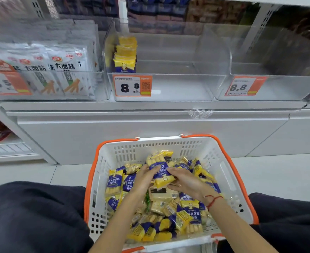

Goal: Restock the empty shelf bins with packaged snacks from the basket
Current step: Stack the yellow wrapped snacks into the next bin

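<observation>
Shelf (150, 105): I am facing a white shelf that is carrying a row of clear plastic bins at its front edge.
Basket (221, 161): a white basket with orange rim and handles is sitting on the pale floor between my knees, below the shelf and well apart from the bins.
Left bin (103, 84): this one is holding white packets with green and orange print, standing in rows, with an orange price tag (6, 83) on its front.
Middle bin (178, 88): it is holding only a short row of yellow and blue packets (126, 55) standing at its left side; a price tag reading 8.8 (132, 86) is hanging on the front.
Right bin (278, 84): I am seeing nothing in it that I can make out; a second 8.8 tag (243, 86) is on its front.
Snack packets (183, 216): yellow and blue packets of stick-shaped snacks are lying loose and heaped in the basket.
Held packet (161, 168): one packet is being lifted above the heap, tilted, its far end pointing toward the shelf.
Left hand (143, 179): my fingers are curling round the left side of the held packet.
Right hand (185, 181): my fingers are gripping the packet's right side, thumb beneath it.
Red string (212, 200): it is sitting round my right wrist.
</observation>
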